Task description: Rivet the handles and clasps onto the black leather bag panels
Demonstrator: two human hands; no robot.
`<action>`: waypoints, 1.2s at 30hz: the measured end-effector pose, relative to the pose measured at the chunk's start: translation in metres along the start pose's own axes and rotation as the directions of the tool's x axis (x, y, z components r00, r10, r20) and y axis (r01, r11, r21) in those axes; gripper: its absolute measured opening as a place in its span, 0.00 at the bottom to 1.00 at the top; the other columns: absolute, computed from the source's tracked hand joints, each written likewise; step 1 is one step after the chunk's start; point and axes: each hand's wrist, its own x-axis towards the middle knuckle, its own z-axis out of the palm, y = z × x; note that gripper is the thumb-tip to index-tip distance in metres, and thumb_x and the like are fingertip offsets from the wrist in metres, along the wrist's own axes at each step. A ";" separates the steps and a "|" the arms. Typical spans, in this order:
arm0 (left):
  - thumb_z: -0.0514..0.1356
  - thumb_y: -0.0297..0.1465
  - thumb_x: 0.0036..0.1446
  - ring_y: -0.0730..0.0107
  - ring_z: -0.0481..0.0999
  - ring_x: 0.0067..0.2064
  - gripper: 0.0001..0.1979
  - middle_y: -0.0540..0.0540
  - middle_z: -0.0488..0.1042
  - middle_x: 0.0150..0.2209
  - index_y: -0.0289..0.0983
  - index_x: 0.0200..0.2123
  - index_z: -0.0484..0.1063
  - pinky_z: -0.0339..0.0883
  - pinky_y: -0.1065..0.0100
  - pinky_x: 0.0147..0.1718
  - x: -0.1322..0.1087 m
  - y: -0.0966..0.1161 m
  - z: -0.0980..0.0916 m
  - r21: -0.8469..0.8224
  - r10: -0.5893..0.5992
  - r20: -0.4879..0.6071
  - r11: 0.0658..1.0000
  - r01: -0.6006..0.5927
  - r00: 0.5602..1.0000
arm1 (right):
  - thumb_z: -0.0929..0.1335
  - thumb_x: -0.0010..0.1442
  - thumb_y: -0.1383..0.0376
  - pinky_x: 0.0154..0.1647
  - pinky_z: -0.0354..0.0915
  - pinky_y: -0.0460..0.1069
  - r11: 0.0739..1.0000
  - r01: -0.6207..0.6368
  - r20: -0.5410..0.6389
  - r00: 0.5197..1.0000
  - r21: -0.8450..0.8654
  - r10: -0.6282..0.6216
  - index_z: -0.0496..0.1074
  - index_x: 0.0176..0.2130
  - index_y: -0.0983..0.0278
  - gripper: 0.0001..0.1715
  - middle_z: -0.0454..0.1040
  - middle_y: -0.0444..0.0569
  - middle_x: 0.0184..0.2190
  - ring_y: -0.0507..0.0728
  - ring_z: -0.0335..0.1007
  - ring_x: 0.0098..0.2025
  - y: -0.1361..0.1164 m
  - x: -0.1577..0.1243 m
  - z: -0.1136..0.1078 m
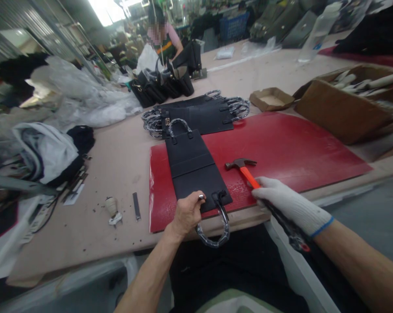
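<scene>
My right hand point(281, 200), in a white knit glove with a blue cuff, is wrapped round the handle of a claw hammer point(248, 174) with an orange shaft and a dark head. The hammer is held above the red board. My bare left hand point(187, 213) is closed on a small metal tool point(201, 197); only its shiny end shows by the thumb. Below that hand lies a flat black bag panel point(194, 163) with a plastic-wrapped handle at each end. Its near handle point(214, 243) hangs over the table's front edge, beside my left hand.
Under the panel lies a red board point(281, 148). Behind it are stacked black panels point(199, 115) and black bags point(163, 84), with a person point(163, 39) beyond. A brown box of tools point(340, 104) stands right. At left are an awl-like tool point(112, 208) and metal strip point(136, 206).
</scene>
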 end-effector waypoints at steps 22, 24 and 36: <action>0.53 0.24 0.66 0.68 0.80 0.33 0.10 0.47 0.79 0.33 0.39 0.43 0.74 0.73 0.71 0.33 0.007 -0.006 -0.001 -0.054 -0.044 0.096 0.997 0.049 0.994 | 0.59 0.73 0.55 0.22 0.51 0.51 0.488 0.567 0.046 0.682 -0.663 -0.730 0.66 0.34 0.58 0.18 0.73 0.46 0.23 0.59 0.70 0.21 -0.057 -0.081 0.018; 0.53 0.24 0.66 0.67 0.80 0.33 0.10 0.47 0.80 0.34 0.39 0.42 0.75 0.73 0.71 0.33 0.007 -0.006 -0.001 -0.071 -0.057 0.090 0.995 0.063 0.994 | 0.59 0.74 0.55 0.21 0.52 0.52 0.477 0.578 0.038 0.662 -0.662 -0.749 0.66 0.34 0.58 0.18 0.73 0.45 0.22 0.59 0.70 0.20 -0.061 -0.084 0.017; 0.54 0.26 0.66 0.67 0.80 0.33 0.09 0.46 0.79 0.33 0.39 0.40 0.75 0.74 0.70 0.33 0.006 -0.010 0.002 -0.124 -0.055 0.068 0.990 0.063 0.996 | 0.61 0.73 0.56 0.19 0.56 0.50 0.529 0.592 -0.057 0.632 -0.608 -0.773 0.67 0.35 0.57 0.14 0.72 0.43 0.21 0.58 0.70 0.19 -0.085 -0.096 0.015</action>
